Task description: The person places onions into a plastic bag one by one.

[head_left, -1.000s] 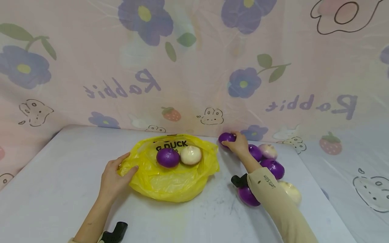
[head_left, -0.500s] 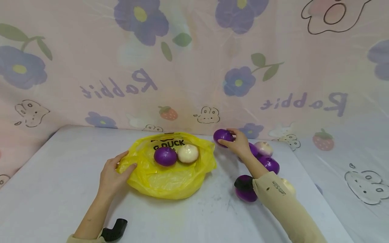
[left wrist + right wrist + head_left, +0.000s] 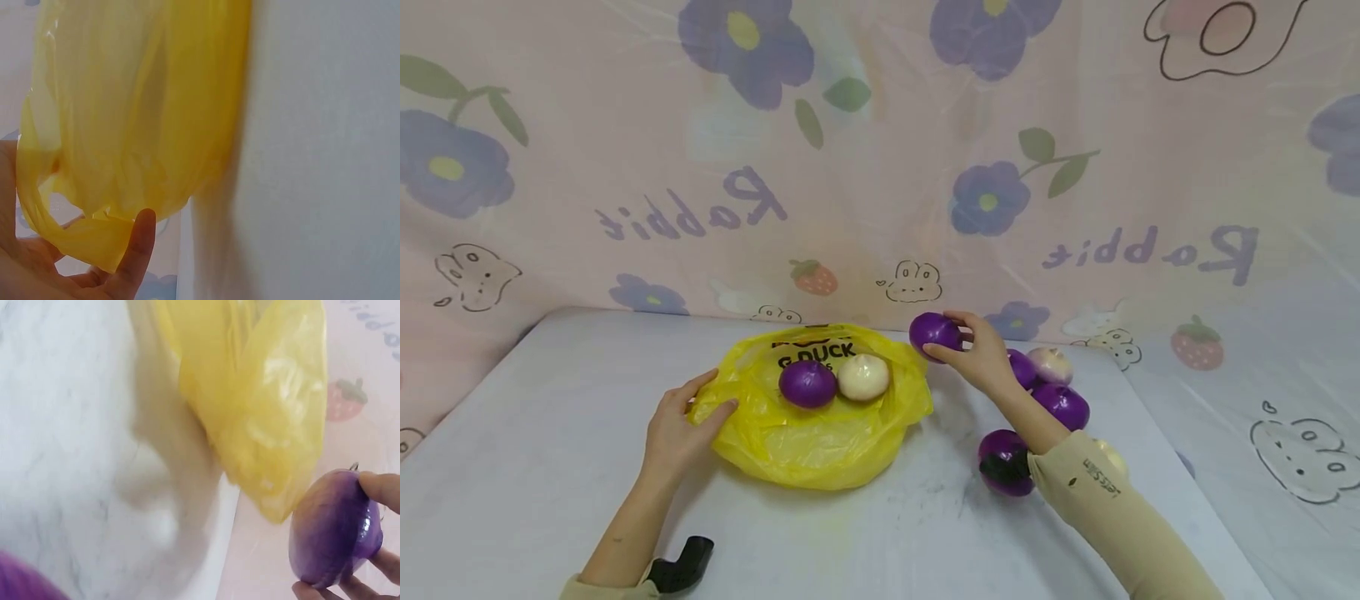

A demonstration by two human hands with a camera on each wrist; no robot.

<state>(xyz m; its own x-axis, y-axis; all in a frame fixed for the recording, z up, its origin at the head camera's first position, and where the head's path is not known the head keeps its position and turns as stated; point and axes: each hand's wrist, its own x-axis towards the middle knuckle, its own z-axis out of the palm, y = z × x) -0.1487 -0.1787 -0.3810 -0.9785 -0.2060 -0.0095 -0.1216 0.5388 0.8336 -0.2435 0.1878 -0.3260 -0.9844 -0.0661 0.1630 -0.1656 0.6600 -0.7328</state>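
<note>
A yellow plastic bag (image 3: 805, 458) lies spread with its mouth gaping on the table. Inside it sit a purple onion (image 3: 807, 385) and a white onion (image 3: 863, 377). At the bag's left edge, my left hand (image 3: 681, 433) holds the rim between thumb and fingers; the left wrist view shows the bag's handle loop (image 3: 94, 240) there. My right hand (image 3: 981, 354) grips another purple onion (image 3: 935, 337) just beyond the bag's right rim. In the right wrist view this onion (image 3: 331, 531) is pinched between thumb and fingers, beside the bag's corner (image 3: 275, 481).
Right of the bag lie several more onions: a purple one (image 3: 1062, 407), a pinkish-white one (image 3: 1051, 366), one (image 3: 1021, 368) partly behind my right hand, and a nearer purple one (image 3: 1000, 450). My sleeve partly covers a white onion (image 3: 1111, 457). A patterned curtain (image 3: 865, 192) hangs behind the table (image 3: 565, 433).
My right hand has lifted its purple onion away from the other onions and moved it left to the bag's right rim. My left hand stays at the bag's left edge.
</note>
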